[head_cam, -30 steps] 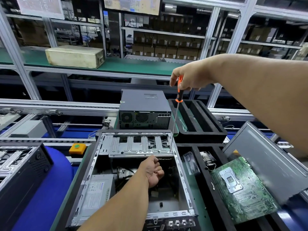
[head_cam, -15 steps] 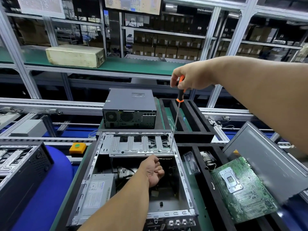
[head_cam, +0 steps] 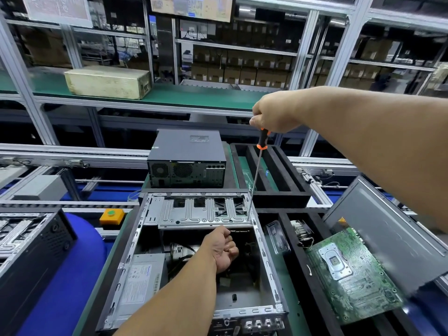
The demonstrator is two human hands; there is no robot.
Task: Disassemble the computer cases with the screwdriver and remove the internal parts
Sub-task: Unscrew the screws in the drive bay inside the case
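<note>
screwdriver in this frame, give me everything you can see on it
The screwdriver has a black handle with an orange collar and a long, thin bare-metal shaft. The right hand wraps the handle top from above, hiding its upper part. It stands nearly upright, leaning slightly, tip lowest. The tip meets the right rear corner of the silver drive cage in the open case; whether it sits in a screw head cannot be told.
</note>
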